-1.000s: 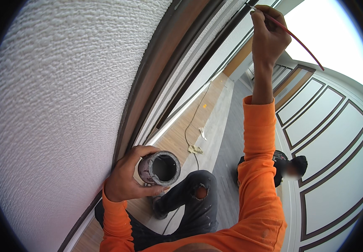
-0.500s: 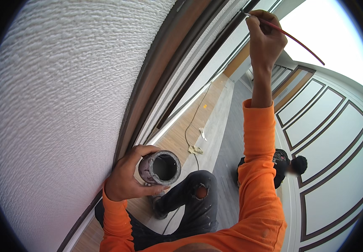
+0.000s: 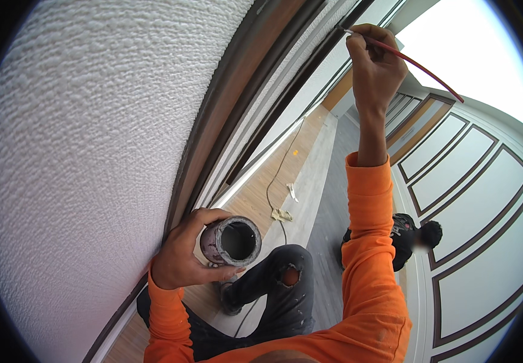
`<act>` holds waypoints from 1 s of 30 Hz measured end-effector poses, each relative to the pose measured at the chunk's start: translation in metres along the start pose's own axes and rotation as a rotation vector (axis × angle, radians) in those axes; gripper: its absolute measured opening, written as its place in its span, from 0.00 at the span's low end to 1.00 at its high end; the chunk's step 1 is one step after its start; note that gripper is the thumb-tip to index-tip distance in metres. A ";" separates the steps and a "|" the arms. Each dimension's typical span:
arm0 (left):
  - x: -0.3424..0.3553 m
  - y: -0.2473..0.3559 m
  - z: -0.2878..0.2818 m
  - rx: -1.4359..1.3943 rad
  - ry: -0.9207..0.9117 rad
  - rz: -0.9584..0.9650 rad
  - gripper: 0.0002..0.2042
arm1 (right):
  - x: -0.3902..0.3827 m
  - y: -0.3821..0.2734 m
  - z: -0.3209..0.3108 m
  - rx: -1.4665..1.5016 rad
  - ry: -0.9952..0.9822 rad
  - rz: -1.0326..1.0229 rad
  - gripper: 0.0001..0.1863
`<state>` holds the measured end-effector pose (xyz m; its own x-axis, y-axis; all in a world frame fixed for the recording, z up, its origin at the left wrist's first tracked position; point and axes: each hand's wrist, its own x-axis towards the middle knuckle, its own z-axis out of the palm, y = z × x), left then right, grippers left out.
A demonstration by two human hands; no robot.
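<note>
My left hand [image 3: 184, 254] is wrapped round a small paint can [image 3: 216, 243], its open mouth tilted toward me and its rim crusted with grey paint. Dark grey paint [image 3: 238, 241] shows inside. High up, my right hand [image 3: 377, 68] pinches a thin paintbrush [image 3: 418, 65] with a long red handle and a pale metal collar. The dark bristles meet the dark brown moulding strip [image 3: 310, 74], which runs along the white wall. My fingers partly hide the handle.
A rough white textured wall [image 3: 98, 133] rises close on my left, edged by brown trim [image 3: 237, 78]. A dark cable [image 3: 268, 187] and a crumpled cloth-like scrap [image 3: 282, 215] lie on the wooden floor [image 3: 261, 196]. A person in black [image 3: 403, 242] is low beside the panelled wall [image 3: 479, 181].
My right hand has moved slightly down and left, taking the brush tip a little way along the dark strip. My left hand and the can stay in place.
</note>
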<state>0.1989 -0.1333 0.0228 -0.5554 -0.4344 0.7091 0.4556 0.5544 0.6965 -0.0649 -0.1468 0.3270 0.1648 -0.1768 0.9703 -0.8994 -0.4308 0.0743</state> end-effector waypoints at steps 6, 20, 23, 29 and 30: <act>-0.002 -0.003 0.000 -0.014 -0.003 -0.005 0.47 | -0.007 -0.001 0.001 -0.039 -0.062 -0.005 0.09; 0.002 0.005 -0.001 -0.001 -0.002 -0.019 0.44 | -0.003 0.009 -0.006 0.048 0.069 -0.066 0.07; -0.002 0.009 0.001 -0.026 0.004 -0.042 0.41 | 0.013 0.011 -0.010 0.251 0.213 -0.037 0.09; -0.007 0.002 0.006 -0.041 0.015 -0.043 0.42 | 0.048 0.029 -0.014 0.421 0.250 0.109 0.11; -0.006 0.002 0.006 -0.041 0.013 -0.040 0.43 | 0.053 0.033 -0.013 0.420 0.236 0.099 0.11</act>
<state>0.1992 -0.1255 0.0187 -0.5650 -0.4647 0.6818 0.4618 0.5067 0.7281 -0.0908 -0.1592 0.3836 -0.0534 -0.0503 0.9973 -0.6569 -0.7504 -0.0730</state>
